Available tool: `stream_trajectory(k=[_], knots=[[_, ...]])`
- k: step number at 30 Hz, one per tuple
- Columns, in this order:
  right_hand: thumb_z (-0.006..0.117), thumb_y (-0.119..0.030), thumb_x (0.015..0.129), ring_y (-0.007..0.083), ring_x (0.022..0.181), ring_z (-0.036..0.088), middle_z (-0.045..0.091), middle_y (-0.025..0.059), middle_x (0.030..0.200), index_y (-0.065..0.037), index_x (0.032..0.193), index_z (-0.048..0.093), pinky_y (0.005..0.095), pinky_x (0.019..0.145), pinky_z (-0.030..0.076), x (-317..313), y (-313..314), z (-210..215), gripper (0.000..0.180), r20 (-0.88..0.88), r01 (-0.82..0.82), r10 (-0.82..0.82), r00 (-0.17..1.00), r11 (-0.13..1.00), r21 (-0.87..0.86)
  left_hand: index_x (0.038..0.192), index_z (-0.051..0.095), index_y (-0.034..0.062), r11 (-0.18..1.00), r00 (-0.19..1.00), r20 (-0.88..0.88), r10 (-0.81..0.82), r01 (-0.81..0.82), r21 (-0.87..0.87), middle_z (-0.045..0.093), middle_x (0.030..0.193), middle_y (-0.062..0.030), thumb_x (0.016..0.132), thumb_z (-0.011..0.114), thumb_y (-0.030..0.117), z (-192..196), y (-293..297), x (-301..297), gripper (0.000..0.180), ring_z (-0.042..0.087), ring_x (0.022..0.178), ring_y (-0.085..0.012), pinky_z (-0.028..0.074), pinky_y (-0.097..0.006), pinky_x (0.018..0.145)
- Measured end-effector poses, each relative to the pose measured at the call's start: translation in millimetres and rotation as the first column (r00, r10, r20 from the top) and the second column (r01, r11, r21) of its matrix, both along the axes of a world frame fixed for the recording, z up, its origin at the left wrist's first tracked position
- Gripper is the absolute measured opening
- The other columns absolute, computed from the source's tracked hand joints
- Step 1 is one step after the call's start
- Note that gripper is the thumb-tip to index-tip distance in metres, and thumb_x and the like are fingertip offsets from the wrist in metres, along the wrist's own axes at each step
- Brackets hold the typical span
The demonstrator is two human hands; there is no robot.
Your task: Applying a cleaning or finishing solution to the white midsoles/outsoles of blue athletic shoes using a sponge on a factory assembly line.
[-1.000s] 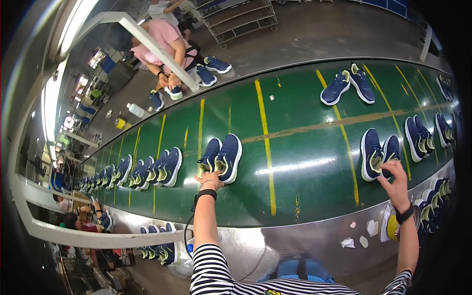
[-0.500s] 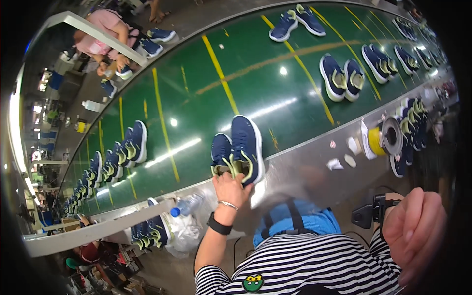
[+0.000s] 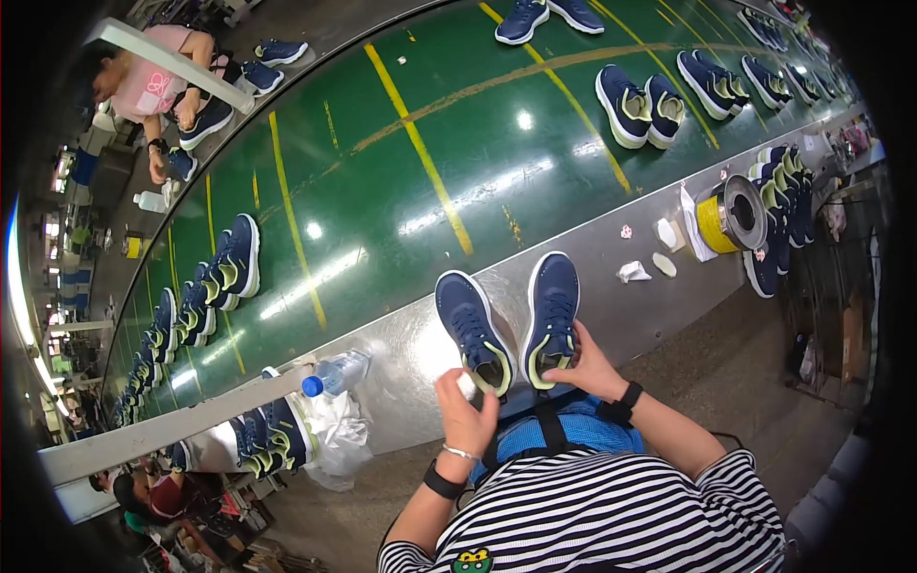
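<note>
Two navy sneakers with white soles and pale green lining sit on the metal ledge, toes pointing away and heels toward me. My right hand (image 3: 592, 369) grips the heel collar of the right sneaker (image 3: 554, 304), thumb at its opening and fingers along its outer side. Beside the heel of the left sneaker (image 3: 468, 315) is my left hand (image 3: 464, 416), its fingers bent around a small white piece (image 3: 466, 386). The exact kind of that piece cannot be made out, and whether this hand also touches the shoe is unclear.
Beyond the ledge (image 3: 401, 411) runs a green conveyor belt (image 3: 334, 220) carrying several sneaker pairs. A yellow-and-grey roll (image 3: 728, 218) and white scraps (image 3: 633, 272) lie right. A bottle (image 3: 342, 372), crumpled plastic (image 3: 334, 425) and a white bar (image 3: 172, 420) are left. Across, a person (image 3: 153, 76) handles a sneaker.
The sneaker pair has come from the belt's edge onto the ledge and been set apart. My right hand has moved in from the lower right onto one shoe; my left has released its two-shoe hold.
</note>
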State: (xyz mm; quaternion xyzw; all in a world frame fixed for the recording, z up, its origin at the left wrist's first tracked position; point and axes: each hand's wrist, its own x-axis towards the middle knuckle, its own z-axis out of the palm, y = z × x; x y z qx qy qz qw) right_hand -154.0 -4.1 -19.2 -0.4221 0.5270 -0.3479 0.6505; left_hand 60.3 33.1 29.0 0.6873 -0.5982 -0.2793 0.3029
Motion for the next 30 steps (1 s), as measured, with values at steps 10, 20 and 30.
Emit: stream_trajectory(k=[10,20,30], knots=[[0.052,0.003,0.071,0.0167,0.085,0.058,0.06,0.0064,0.093,0.0,0.101,0.057,0.0282,0.078,0.045,-18,-20,-14,0.031,0.139,0.009,-0.074,0.988,0.908,0.42,0.105,0.055,0.0008,0.781,0.436,-0.713,0.55,0.034,0.624,0.06,0.099,-0.0084,0.074,0.052,-0.008,-63,-29,37,0.033,0.058,0.087,-0.0195,0.048,-0.031,0.076],[0.05,0.006,0.073,0.0191,0.084,0.061,0.06,0.0114,0.099,0.003,0.107,0.054,0.0279,0.073,0.05,-31,-20,-12,0.034,0.31,-0.001,-0.158,0.937,0.889,0.457,0.101,0.058,-0.0009,0.78,0.365,-0.742,0.563,0.063,0.623,0.061,0.096,-0.0109,0.07,0.052,-0.007,-56,-24,27,0.032,0.061,0.086,-0.0229,0.05,-0.033,0.075],[0.057,-0.008,0.071,0.0248,0.097,0.054,0.053,0.0206,0.111,-0.002,0.126,0.038,0.0309,0.084,0.043,-29,-36,-9,0.059,-0.318,-0.187,0.149,0.936,0.978,-0.091,0.117,0.046,-0.0032,0.863,0.564,-0.678,0.471,-0.134,0.488,0.057,0.109,-0.0104,0.074,0.051,-0.008,-82,-14,26,0.044,0.058,0.094,-0.0215,0.048,-0.031,0.08]])
